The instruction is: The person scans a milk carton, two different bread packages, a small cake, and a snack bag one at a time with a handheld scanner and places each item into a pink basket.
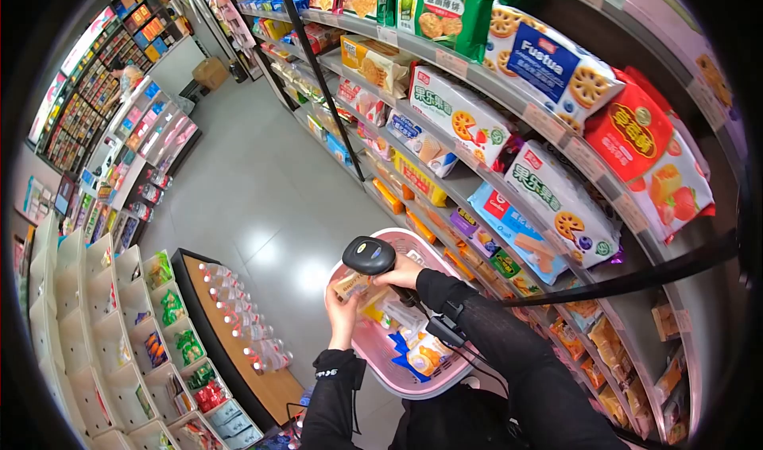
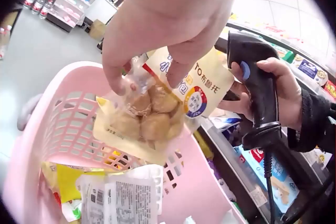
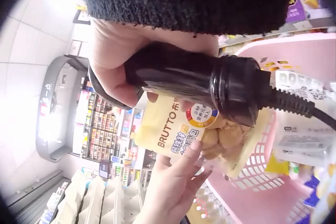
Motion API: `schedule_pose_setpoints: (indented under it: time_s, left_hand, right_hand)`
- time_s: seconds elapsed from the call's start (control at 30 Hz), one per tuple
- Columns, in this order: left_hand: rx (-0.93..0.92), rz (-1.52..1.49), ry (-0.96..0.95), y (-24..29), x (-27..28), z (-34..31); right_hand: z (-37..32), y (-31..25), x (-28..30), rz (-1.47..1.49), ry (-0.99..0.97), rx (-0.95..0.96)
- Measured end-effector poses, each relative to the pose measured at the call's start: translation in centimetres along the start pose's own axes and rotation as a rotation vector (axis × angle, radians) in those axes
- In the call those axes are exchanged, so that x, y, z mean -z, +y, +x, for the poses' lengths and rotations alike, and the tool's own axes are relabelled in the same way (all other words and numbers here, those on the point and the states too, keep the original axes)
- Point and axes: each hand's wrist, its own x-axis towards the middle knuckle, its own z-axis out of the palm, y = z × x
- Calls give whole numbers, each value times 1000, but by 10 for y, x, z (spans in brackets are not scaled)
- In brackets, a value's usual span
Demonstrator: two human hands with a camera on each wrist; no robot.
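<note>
A cream bag of small round breads (image 2: 155,111) is pinched in the left hand (image 2: 168,29), over the pink basket (image 2: 68,87); the bag's printed front faces the right wrist view (image 3: 170,127). The right hand (image 1: 403,275) grips the handle of a black scanner (image 1: 369,256), whose cable hangs down. In the right wrist view the scanner (image 3: 178,74) lies close to the bag, and fingertips of the right hand (image 3: 113,61) show beside the bag's upper edge; whether they touch it I cannot tell. Several packages, among them a white one (image 3: 304,124), lie in the basket.
Shelves of packaged biscuits (image 1: 461,112) run along the right. On the left stand white bins of snacks (image 1: 119,331) and a wooden ledge (image 1: 222,331) with bottles (image 1: 266,354). Grey floor (image 1: 238,164) stretches ahead to a counter and a cardboard box (image 1: 211,74).
</note>
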Motion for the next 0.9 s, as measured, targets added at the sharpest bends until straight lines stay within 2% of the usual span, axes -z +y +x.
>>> schedule_pose_setpoints:
  time_s: [0.03, 0.1, 0.17, 0.2, 0.23, 0.3, 0.37, 0.5, 0.57, 0.6, 0.63, 0.7, 0.77, 0.8, 0.83, 0.87, 0.9]
  left_hand:
    - [-36, 35, 59, -10, -2, 1]
    - [14, 23, 79, -26, -8, 1]
    - [186, -85, 84, -39, -15, 1]
    - [205, -48, 89, -43, -17, 3]
    - [214, -47, 84, -47, -19, 3]
    - [129, -69, 111, -46, -24, 4]
    - [168, -68, 108, -34, -27, 3]
    - [186, -64, 108, -29, -27, 0]
    - [200, -71, 80, -27, -26, -5]
    - [187, -74, 86, -27, -25, -7]
    - [174, -79, 88, -24, -25, -8]
    - [126, -55, 45, -13, -22, -14]
    - [118, -39, -21, 20, -19, -22]
    - [80, -64, -59, 27, -19, -28]
    - [117, -176, -138, 42, -20, -35]
    - [136, -184, -222, 66, -22, -44]
    - [47, -276, -309, 94, -30, -55]
  right_hand:
    - [6, 4, 0, 2, -1, -4]
    - [15, 11, 0, -57, 7, 23]
    - [20, 21, 0, -87, 16, -24]
    - [22, 25, -1, -122, 22, -66]
    - [23, 29, -2, -157, 26, -109]
    - [25, 39, -3, -83, 37, -73]
    - [29, 51, -1, 7, 22, -73]
    - [18, 33, 8, 41, 41, -98]
    - [10, 36, 12, 135, 93, -17]
    - [4, 29, 15, 165, 71, -54]
    - [-1, 20, 18, 161, 53, 14]
    - [-28, -13, 22, 180, 88, 18]
    - [-50, -18, 27, 61, 63, 73]
    - [-67, -22, 27, 64, 58, 93]
    - [-87, -30, 28, 60, 59, 113]
    - [-110, -52, 29, 51, 30, 50]
    - [-134, -69, 31, 51, 2, -12]
